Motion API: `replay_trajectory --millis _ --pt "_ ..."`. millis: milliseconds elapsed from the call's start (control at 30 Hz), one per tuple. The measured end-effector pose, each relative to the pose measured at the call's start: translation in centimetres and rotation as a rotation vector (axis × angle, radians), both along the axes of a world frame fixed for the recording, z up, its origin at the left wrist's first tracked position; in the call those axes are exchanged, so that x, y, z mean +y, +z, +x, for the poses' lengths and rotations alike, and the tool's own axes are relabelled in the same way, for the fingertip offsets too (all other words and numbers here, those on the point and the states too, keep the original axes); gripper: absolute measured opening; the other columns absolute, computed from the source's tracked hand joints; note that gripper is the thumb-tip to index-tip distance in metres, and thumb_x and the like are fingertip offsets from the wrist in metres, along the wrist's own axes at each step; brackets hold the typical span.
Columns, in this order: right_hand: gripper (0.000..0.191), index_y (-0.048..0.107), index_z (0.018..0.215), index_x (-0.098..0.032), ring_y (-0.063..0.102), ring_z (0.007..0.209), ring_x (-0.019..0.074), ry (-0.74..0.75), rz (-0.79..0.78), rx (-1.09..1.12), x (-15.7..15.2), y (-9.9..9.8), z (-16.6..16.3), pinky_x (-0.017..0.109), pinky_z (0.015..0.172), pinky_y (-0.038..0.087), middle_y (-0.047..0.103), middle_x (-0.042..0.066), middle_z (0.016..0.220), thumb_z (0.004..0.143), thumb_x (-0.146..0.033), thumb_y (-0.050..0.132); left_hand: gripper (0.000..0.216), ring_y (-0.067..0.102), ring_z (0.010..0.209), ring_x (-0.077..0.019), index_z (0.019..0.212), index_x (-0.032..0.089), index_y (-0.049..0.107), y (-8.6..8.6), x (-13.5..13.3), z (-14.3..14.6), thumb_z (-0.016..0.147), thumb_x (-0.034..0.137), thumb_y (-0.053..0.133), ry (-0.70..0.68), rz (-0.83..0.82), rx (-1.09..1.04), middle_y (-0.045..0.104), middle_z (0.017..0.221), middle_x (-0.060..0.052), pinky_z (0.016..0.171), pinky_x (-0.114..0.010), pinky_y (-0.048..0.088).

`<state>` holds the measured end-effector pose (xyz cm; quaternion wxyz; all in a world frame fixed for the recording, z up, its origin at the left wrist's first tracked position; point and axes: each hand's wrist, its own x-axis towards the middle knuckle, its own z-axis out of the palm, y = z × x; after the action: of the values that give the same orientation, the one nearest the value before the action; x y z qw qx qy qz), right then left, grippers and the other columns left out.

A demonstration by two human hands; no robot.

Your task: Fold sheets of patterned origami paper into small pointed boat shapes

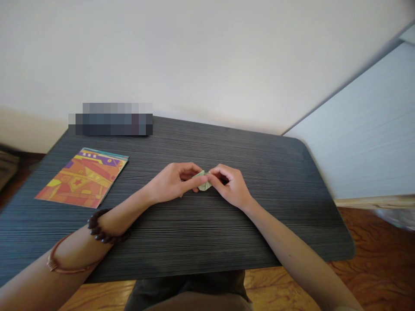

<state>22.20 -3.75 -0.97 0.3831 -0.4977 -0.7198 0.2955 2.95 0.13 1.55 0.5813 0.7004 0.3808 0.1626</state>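
Over the middle of the dark table, a small piece of folded pale green paper [204, 186] is held between my two hands. My left hand [177, 181] grips its left side, thumb in front and fingers behind. From the other side, my right hand [231, 185] pinches the paper's right edge between thumb and fingertips. The thumbs nearly meet at the paper and cover part of it, so its full shape is hidden.
Stacked flat on the left of the dark table [275, 172] are colourful orange-and-purple booklets or sheets [78, 179]. A blurred-out dark object [112, 123] stands at the back left against the wall. A pale panel [366, 121] borders the right side.
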Motion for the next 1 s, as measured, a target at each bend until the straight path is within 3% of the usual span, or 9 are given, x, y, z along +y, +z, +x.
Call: replay_trajectory --millis 233,433,633,767,1000 --pt "0.019 0.060 0.084 -0.017 0.052 0.061 0.0101 0.037 -0.038 -0.001 0.1 0.1 0.1 0.023 0.058 0.041 0.060 0.000 0.071 0.088 -0.032 0.050 0.031 0.047 0.044 -0.0063 0.093 0.017 0.063 -0.5 0.3 -0.4 0.082 0.045 0.056 0.029 0.056 0.073 0.061 0.060 0.000 0.037 -0.014 0.036" --pt "0.016 0.061 0.085 -0.016 0.050 0.059 0.0090 0.067 -0.005 -0.018 0.1 0.1 0.3 0.023 0.056 0.039 0.060 0.000 0.072 0.087 -0.028 0.050 0.028 0.057 0.053 -0.0100 0.089 0.016 0.064 -0.7 0.3 -0.2 0.081 0.042 0.058 0.039 0.108 0.042 0.063 0.063 -0.001 0.036 -0.013 0.039" --pt "0.019 0.063 0.086 -0.015 0.051 0.059 0.0088 0.063 0.043 -0.047 0.2 0.0 0.3 0.023 0.057 0.039 0.061 0.000 0.072 0.088 -0.029 0.050 0.025 0.060 0.055 -0.0113 0.092 0.015 0.060 -1.0 0.2 0.0 0.080 0.037 0.062 0.083 0.044 0.005 0.065 0.066 -0.003 0.036 -0.014 0.041" --pt "0.016 0.063 0.085 -0.016 0.050 0.059 0.0091 0.066 0.067 -0.086 0.2 -0.1 0.4 0.023 0.058 0.039 0.061 0.000 0.072 0.087 -0.026 0.050 0.023 0.059 0.052 -0.0098 0.092 0.015 0.059 -1.2 0.2 -0.1 0.079 0.034 0.064 0.081 0.050 -0.023 0.067 0.070 -0.003 0.036 -0.014 0.041" --pt "0.016 0.061 0.085 -0.016 0.050 0.061 0.0091 0.089 0.088 -0.098 0.3 0.0 0.5 0.023 0.058 0.039 0.059 0.000 0.072 0.088 -0.026 0.049 0.023 0.048 0.039 -0.0053 0.086 0.016 0.065 -0.8 0.1 -0.1 0.080 0.038 0.062 0.119 0.144 0.030 0.061 0.060 0.001 0.034 -0.014 0.036"
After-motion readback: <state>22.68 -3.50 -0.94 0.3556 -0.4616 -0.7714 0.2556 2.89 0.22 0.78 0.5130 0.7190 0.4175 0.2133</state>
